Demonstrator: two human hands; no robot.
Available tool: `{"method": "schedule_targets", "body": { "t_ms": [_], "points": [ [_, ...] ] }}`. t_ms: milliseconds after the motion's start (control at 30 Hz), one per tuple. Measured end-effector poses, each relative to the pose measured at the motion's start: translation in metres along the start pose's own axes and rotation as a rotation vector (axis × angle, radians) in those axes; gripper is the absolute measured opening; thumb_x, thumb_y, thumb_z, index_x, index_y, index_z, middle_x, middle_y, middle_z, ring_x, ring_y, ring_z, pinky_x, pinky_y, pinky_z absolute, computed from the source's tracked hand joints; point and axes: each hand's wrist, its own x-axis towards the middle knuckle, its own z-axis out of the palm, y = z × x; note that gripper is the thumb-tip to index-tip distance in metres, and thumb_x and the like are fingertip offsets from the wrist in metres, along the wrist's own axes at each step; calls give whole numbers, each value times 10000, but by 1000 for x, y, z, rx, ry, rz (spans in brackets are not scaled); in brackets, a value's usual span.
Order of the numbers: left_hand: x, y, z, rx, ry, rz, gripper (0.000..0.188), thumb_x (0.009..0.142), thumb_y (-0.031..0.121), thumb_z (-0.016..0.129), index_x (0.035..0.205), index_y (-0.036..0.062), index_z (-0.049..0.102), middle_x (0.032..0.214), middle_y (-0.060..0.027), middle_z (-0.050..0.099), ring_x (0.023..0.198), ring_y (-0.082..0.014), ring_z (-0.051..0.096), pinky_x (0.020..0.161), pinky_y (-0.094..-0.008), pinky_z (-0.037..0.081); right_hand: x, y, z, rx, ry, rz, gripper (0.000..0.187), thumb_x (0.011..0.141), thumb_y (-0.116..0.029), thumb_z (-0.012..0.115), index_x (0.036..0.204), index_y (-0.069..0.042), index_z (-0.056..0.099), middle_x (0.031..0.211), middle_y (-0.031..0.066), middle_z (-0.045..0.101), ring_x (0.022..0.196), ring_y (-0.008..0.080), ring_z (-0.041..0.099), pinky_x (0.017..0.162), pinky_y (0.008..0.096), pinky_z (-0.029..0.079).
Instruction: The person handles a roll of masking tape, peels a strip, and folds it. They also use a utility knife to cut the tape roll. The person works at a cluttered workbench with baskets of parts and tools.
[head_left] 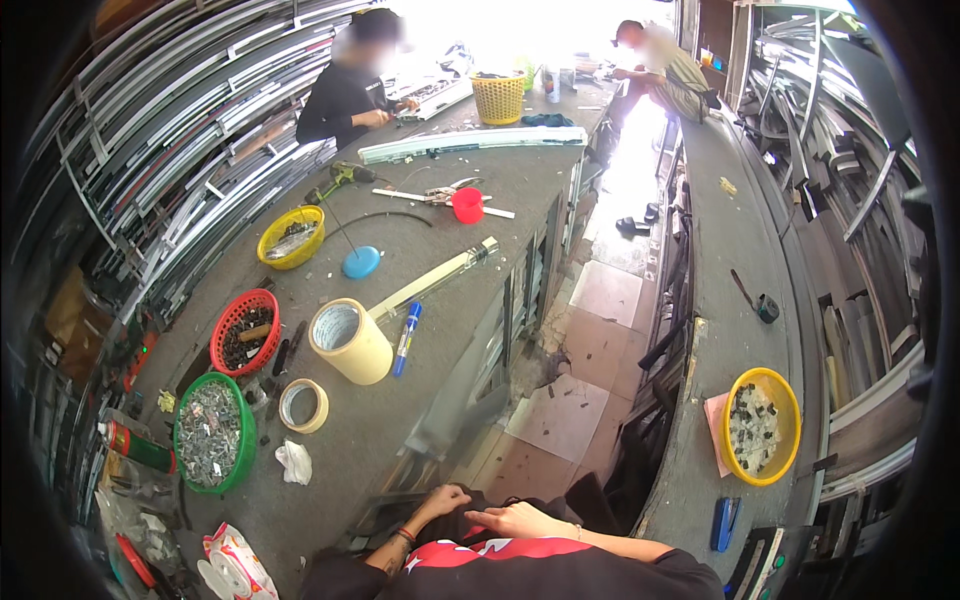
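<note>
Head view: your left hand (440,503) and right hand (525,521) sit close together just in front of your body, over dark fabric (487,498). Right fingers point toward the left hand, left fingers loosely curled. Can't tell on either grip: whether the fingers are clamped on anything is hidden.

Containers, left worktop (345,480), near to far:
- green basket (248,437): heaped with small grey, metallic-looking pieces.
- red basket (250,299): small dark parts, one brown cylindrical piece on top.
- yellow bowl (292,214): pale, silvery bits, some dark.
- red cup (467,208): contents not readable.
- tall yellow basket (498,103): far end, lattice wall, dark stuff at the rim.

On the right worktop (725,310), a shallow yellow basket (793,425) holds mixed black and whitish translucent pieces; it overlaps a pink sheet (716,430). Blue stapler (726,524) lies nearer you.

Fabric at your hands: near black, folds hard to make out, lower part covered by the hands and your red-and-black top (500,552).

Left of your hands on the worktop: white crumpled wad (293,462), then a small cream tape roll (319,412) lying flat. Beyond, a large cream tape roll (373,352), core facing up and left, with a blue marker (407,340) just beside it.
</note>
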Motion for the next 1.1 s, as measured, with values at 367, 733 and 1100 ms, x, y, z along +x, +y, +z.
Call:
{"method": "schedule_targets", "body": {
  "t_ms": [367,733,1100],
  "points": [
    [-73,-132,60,-921,439,-686,413,933,366,473,848,12,669,842,-92,673,719,-208,621,664,-349,481,17,-4,-27,201,-253,-134,601,880,-119,494,1424,-99,239,1117,177,586,888,357,595,729,450,471],
    [-88,-104,59,-253,767,-531,463,930,369,466,715,2,649,692,-136,644,662,-239,619,590,-377,446,17,-7,-29,199,-302,-290,678,833,-60,431,1452,-116,160,1084,166,601,841,346,621,734,423,498],
    [-179,-137,96,-586,182,-557,318,919,261,457,892,-10,621,855,-209,632,796,-330,615,693,-415,455,-5,-5,-59,281,-311,-123,493,816,-134,554,1289,-31,456,1165,167,579,987,336,586,817,399,491]
  ]
}}
